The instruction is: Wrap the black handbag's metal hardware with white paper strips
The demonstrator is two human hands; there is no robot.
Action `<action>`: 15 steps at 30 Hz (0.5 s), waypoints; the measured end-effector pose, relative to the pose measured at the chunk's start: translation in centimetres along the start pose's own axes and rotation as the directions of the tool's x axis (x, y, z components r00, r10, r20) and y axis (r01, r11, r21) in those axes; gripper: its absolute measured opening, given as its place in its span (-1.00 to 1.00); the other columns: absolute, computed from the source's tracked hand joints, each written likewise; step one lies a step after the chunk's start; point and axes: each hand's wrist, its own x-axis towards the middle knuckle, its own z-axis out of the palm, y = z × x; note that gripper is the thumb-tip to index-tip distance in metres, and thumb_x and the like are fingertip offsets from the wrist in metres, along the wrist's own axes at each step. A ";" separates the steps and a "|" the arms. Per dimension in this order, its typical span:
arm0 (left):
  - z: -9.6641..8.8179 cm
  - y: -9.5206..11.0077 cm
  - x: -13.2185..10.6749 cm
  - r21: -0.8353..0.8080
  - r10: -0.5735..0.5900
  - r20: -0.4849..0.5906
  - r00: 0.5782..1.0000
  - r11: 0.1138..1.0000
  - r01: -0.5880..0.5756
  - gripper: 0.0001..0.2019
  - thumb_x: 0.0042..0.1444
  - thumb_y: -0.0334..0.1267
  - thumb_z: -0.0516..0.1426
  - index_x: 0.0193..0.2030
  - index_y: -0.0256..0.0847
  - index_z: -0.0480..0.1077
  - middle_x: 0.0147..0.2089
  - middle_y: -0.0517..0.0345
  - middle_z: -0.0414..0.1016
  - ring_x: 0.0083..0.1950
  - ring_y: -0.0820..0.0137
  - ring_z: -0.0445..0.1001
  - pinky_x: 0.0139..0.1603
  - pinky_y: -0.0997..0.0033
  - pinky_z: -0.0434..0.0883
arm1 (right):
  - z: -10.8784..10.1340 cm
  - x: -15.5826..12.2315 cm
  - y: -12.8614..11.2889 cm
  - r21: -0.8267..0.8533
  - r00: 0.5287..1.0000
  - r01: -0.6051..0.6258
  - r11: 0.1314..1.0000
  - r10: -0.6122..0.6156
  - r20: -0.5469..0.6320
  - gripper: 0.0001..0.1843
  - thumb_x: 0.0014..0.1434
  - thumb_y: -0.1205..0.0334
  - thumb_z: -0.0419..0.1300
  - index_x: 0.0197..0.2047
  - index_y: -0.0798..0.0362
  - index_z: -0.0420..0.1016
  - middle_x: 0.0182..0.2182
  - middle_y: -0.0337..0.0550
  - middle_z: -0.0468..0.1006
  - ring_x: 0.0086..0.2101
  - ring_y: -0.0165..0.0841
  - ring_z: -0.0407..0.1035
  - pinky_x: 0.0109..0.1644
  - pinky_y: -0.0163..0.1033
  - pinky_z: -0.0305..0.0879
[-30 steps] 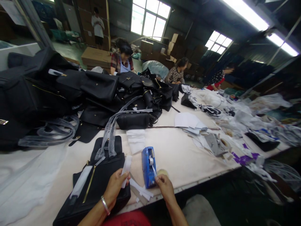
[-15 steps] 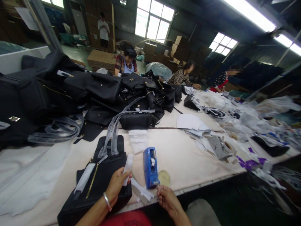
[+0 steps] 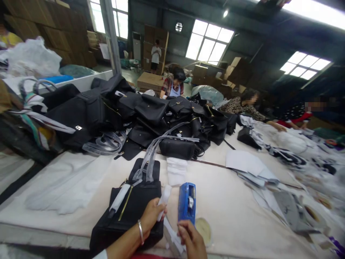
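Observation:
My left hand (image 3: 152,216) pinches a white strip (image 3: 165,196) that looks like thin wrapping material, at the right side of a black backpack (image 3: 140,201). The backpack lies on the table with a gold zipper and clear-wrapped straps (image 3: 148,158). Another white wrap (image 3: 120,198) covers a part left of the zipper. My right hand (image 3: 192,237) is closed in a pinch at the near end of a blue tape dispenser (image 3: 185,201), hiding that end. Whatever its fingertips hold is too small to make out. A roll of yellowish tape (image 3: 203,230) lies beside the dispenser.
Black bags (image 3: 151,108) are heaped across the table behind. White sheets (image 3: 176,171) lie beyond the dispenser, with stacked papers (image 3: 245,162) and a grey tape dispenser (image 3: 291,208) to the right. White scraps (image 3: 172,233) lie near the front edge. Several people work farther off.
The view has turned left, so everything sits farther right in the picture. My right hand has risen over the near end of the blue dispenser. My left hand still holds the white strip.

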 end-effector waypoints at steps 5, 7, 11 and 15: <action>0.3 0.1 0.0 0.017 0.030 0.048 0.998 0.999 -0.031 -0.76 -0.05 -0.12 0.19 -0.38 -0.24 0.29 -0.58 0.34 0.32 -0.61 0.55 0.22 -0.58 0.54 0.11 | 1.4 4.7 -7.7 -0.048 0.941 0.292 0.955 -0.278 0.191 -0.72 0.26 0.16 -0.03 -0.27 0.01 0.48 -0.43 -0.23 0.51 -0.40 -0.37 0.38 -0.29 -0.33 0.25; -0.1 0.4 -0.2 0.005 0.027 0.084 0.996 1.000 -0.028 -0.78 -0.03 -0.16 0.17 -0.31 -0.24 0.28 -0.55 0.34 0.35 -0.62 0.56 0.22 -0.58 0.55 0.10 | 1.3 6.1 -8.4 -0.126 0.916 0.359 0.925 -0.323 0.239 -0.74 0.24 0.23 -0.04 -0.27 0.00 0.48 -0.42 -0.23 0.53 -0.37 -0.36 0.41 -0.25 -0.31 0.26; -1.1 0.7 -0.5 -0.049 0.030 0.190 0.981 0.999 -0.021 -0.81 0.03 -0.26 0.11 -0.22 -0.23 0.24 -0.48 0.31 0.40 -0.58 0.57 0.26 -0.55 0.56 0.12 | 0.9 7.5 -7.5 -0.245 0.913 0.364 0.898 -0.292 0.285 -0.62 0.19 0.25 -0.01 0.06 -0.07 0.37 -0.41 -0.22 0.54 -0.37 -0.28 0.44 -0.25 -0.23 0.30; -1.0 0.2 -0.5 -0.109 0.026 0.173 0.984 0.994 -0.007 -0.78 0.07 -0.16 0.14 -0.23 -0.20 0.23 -0.51 0.34 0.38 -0.58 0.56 0.26 -0.54 0.54 0.16 | 1.8 7.9 -5.8 -0.173 0.949 0.266 0.948 -0.227 0.218 -0.42 0.16 0.13 0.04 0.25 -0.06 0.13 -0.56 -0.25 0.47 -0.53 -0.20 0.41 -0.40 -0.14 0.33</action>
